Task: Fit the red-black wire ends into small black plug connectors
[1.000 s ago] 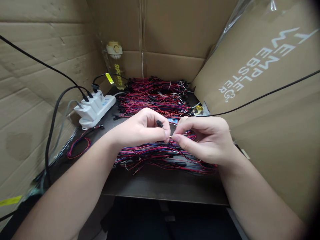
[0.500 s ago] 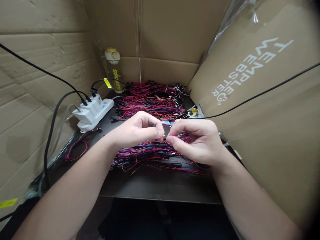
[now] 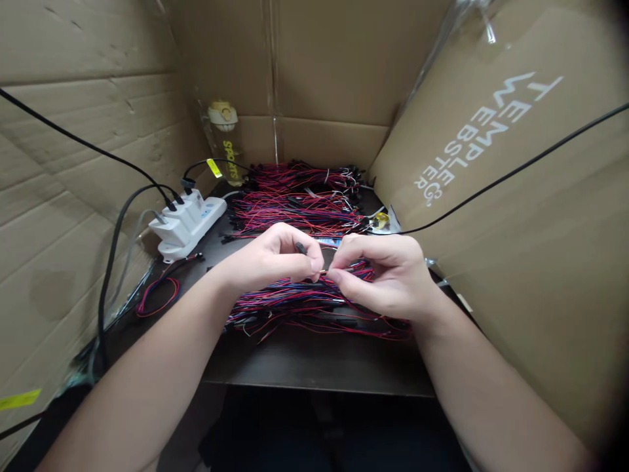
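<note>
Both hands meet over the nearest bundle of red and blue wires (image 3: 280,298). My left hand (image 3: 282,257) is closed in a pinch, with a small black connector (image 3: 301,248) showing between its fingers. A thin wire end (image 3: 322,271), yellowish at its tip, sticks out from the left fingertips toward the right ones. My right hand (image 3: 383,272) pinches at this same spot with thumb and forefinger. What lies between the right fingertips is mostly covered; it looks like a thin wire. Behind the hands, two more wire bundles (image 3: 295,213) lie across the dark table (image 3: 314,360).
On the left stands a white power strip (image 3: 187,226) with black plugs and cables. Near it lies a coiled red and blue wire (image 3: 160,295). A bottle with a yellow lid (image 3: 223,116) stands at the back. Cardboard walls (image 3: 339,59) surround the table, and a black cable (image 3: 491,178) crosses on the right.
The hands hold nearly the same pose, fingertips close together. The view has shifted slightly, and the black connector shows a little more in my left hand.
</note>
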Action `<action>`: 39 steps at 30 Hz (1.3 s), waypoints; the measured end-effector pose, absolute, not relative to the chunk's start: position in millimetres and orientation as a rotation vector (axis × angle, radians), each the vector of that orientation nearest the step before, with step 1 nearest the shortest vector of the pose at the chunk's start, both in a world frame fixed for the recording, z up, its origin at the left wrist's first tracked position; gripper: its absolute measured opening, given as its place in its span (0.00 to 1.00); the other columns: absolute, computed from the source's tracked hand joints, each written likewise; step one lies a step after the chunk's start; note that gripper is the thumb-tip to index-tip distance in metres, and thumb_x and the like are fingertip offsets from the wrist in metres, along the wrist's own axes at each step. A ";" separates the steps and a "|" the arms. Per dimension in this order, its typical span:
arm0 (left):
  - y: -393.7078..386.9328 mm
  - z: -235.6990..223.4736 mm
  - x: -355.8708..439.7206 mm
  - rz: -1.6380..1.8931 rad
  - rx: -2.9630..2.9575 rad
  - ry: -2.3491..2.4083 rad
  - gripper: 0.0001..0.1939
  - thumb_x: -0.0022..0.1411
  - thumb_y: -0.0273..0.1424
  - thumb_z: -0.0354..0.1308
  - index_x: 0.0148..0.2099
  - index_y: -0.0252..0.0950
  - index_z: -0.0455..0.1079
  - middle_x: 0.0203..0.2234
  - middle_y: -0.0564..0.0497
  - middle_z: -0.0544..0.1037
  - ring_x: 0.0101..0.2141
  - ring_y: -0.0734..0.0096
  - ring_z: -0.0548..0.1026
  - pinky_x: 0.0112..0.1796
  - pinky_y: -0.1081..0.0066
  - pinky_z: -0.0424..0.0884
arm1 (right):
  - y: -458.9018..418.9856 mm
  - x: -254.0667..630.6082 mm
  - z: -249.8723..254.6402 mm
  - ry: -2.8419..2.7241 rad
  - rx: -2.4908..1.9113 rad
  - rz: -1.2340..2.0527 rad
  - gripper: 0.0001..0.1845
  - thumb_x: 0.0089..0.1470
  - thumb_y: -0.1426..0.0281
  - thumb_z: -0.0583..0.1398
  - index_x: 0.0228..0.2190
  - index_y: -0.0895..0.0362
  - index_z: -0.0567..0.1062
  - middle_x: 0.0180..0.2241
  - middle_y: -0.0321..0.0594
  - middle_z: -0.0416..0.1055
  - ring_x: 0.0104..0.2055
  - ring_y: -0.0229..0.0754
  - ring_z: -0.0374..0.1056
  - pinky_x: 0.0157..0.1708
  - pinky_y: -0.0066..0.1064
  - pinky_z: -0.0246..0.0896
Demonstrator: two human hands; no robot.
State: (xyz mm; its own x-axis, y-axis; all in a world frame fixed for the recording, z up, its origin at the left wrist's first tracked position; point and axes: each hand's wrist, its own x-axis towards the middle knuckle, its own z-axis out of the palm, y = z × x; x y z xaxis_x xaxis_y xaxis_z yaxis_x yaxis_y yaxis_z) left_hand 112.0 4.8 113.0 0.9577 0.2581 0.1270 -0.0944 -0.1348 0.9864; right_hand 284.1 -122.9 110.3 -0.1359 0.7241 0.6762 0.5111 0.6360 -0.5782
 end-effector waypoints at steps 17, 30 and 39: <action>-3.6 115.2 111.7 0.467 1.935 0.148 0.09 0.58 0.28 0.60 0.26 0.32 0.68 0.17 0.57 0.61 0.20 0.81 0.56 0.23 0.76 0.55 | -123.3 290.0 111.7 -1.839 -1.068 0.185 0.04 0.54 0.76 0.65 0.27 0.58 0.78 0.23 0.35 0.74 0.24 0.34 0.68 0.27 0.27 0.63; -10.5 124.3 106.6 0.561 2.040 0.083 0.09 0.58 0.25 0.59 0.26 0.33 0.66 0.18 0.57 0.63 0.21 0.80 0.58 0.23 0.76 0.56 | -127.8 284.2 114.5 -1.801 -1.056 0.188 0.05 0.53 0.75 0.65 0.27 0.56 0.76 0.23 0.35 0.73 0.24 0.36 0.67 0.27 0.29 0.64; -7.2 124.1 107.0 0.562 2.059 0.104 0.09 0.56 0.25 0.58 0.25 0.34 0.66 0.18 0.57 0.65 0.21 0.79 0.59 0.24 0.76 0.58 | -128.0 281.8 117.1 -1.795 -1.134 0.183 0.06 0.55 0.75 0.65 0.27 0.57 0.76 0.23 0.35 0.74 0.24 0.34 0.67 0.25 0.27 0.63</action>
